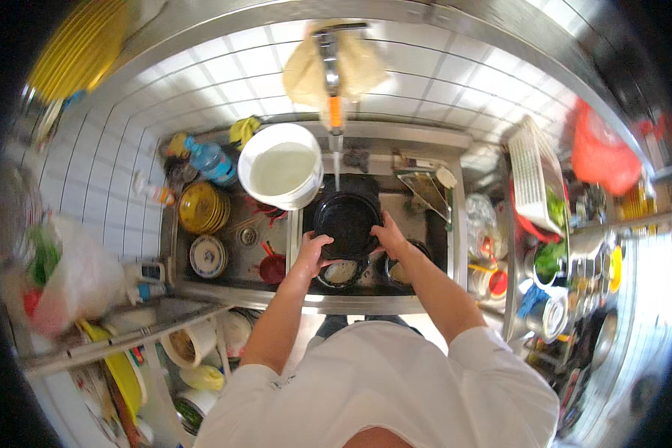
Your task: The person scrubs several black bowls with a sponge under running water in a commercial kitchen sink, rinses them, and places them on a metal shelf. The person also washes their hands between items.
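Observation:
My left hand (312, 252) and my right hand (391, 234) grip opposite sides of a round black pot (347, 224) over the right-hand sink basin. Water runs from the faucet (336, 129) just behind the pot. Nearer my body, two more dark vessels with pale contents stand in the basin, one on the left (339, 272) and one on the right (399, 273). A white bucket (280, 167) of cloudy liquid stands at the back left of the pot. What is inside the held pot is too dark to tell.
The left basin holds stacked yellow bowls (201, 208), patterned plates (208, 256) and a red ladle-like vessel (273, 269). A blue plastic bottle (211, 161) stands behind them. On the right are a white plastic basket (533, 168) and a steel rack. The sink's metal front edge (364, 304) lies before my body.

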Demonstrator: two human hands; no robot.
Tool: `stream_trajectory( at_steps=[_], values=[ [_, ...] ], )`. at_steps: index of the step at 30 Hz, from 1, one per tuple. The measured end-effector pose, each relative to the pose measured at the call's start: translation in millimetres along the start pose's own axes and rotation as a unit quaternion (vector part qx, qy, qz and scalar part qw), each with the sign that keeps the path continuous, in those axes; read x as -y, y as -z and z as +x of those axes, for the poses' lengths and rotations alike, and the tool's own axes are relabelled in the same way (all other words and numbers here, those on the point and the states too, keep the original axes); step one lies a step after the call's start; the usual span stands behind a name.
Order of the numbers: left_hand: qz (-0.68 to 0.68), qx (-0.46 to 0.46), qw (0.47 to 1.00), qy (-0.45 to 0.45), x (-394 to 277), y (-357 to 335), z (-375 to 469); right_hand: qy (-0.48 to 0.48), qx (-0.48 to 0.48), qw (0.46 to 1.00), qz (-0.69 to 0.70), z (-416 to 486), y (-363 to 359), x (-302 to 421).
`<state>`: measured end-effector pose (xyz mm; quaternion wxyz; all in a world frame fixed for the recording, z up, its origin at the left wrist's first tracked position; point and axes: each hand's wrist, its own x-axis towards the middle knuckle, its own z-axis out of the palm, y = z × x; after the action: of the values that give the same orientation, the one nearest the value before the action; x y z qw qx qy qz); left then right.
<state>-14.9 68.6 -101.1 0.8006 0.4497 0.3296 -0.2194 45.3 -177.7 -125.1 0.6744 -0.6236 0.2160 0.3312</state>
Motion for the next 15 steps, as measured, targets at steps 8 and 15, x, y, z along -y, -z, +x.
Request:
stream_trajectory(
  at_steps=[8, 15],
  values=[
    [0.024, -0.068, 0.989, -0.127, -16, -11, -6, 0.068, 0.007, 0.996, -0.064, 34, -29, 16],
    [0.038, -0.095, 0.985, -0.138, 12, -16, -12, 0.08, -0.024, 0.984, -0.156, 8, -24, 21]
  ],
)
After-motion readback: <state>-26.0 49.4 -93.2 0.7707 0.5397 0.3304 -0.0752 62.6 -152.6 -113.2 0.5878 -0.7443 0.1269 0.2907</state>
